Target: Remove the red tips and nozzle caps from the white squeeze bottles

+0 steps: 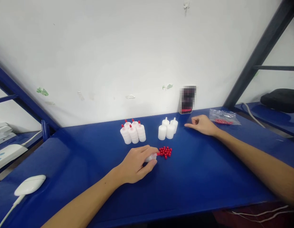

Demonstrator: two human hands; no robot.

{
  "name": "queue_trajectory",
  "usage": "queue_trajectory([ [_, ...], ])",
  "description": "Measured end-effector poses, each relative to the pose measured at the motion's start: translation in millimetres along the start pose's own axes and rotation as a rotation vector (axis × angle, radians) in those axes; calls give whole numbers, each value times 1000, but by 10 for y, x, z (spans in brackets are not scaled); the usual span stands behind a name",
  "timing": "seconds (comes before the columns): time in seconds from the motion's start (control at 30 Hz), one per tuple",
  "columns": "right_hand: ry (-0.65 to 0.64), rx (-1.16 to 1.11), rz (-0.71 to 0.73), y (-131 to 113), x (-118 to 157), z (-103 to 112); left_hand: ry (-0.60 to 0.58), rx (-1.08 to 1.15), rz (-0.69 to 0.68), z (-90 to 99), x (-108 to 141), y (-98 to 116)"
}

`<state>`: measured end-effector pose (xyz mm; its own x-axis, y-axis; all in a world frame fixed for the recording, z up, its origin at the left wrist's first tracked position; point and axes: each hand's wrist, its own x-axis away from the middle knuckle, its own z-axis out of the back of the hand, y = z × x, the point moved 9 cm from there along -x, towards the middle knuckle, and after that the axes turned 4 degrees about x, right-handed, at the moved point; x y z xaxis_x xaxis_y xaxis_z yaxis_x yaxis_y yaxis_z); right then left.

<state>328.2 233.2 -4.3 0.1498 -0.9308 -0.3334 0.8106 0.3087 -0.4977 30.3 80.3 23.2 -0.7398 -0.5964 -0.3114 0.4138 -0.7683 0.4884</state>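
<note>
My left hand [138,163] is wrapped round a small white bottle [151,157] with a red cap, tipped on its side with the cap toward the right. That cap is beside a pile of loose red caps [166,152]. Several white bottles with red caps [134,134] stand grouped behind my left hand. To their right stands a group of several white bottles [170,130] without red caps. My right hand [202,124] is right of that group, its fingers partly curled and the index finger and thumb apart, holding nothing.
A phone [187,99] leans on the wall behind the blue table [90,152]. A clear bag [224,117] with red pieces lies at the back right. At the left are a white corded device [30,185] and a power strip [9,155].
</note>
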Motion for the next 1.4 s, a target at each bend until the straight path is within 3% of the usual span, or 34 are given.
queue_trajectory([
  [0.1, 179, 58, 23, -67, 130, 211, -54, -66, -46, -68, -20, 62],
  [0.23, 197, 52, 140, -434, 266, 279, -61, -122, -69, -80, -47, 61],
  [0.4, -70, -104, 462, -1275, 467, -1, -70, -102, -11, -70, -76, -6],
  [0.5, -236, -190, 591, -1584, 585, -188, -8, 67, 54, -14, -93, -55],
  [0.7, -311, -288, 575, -1594, 546, -359, 121, 356, 223, 10, -74, -291],
  [1.0, -316, -324, 426, -1605, 290, -515, 92, 463, 337, -36, -206, -406],
  [1.13, -197, -338, 480, -1785, 352, -415, 80, 377, 316, -54, -303, -390],
  [1.3, -342, -337, 476, -1989, 570, -519, 143, 260, 205, -34, -287, -304],
  [1.4, -321, -323, 518, -2086, 689, -473, 148, 154, 81, -66, -266, -160],
])
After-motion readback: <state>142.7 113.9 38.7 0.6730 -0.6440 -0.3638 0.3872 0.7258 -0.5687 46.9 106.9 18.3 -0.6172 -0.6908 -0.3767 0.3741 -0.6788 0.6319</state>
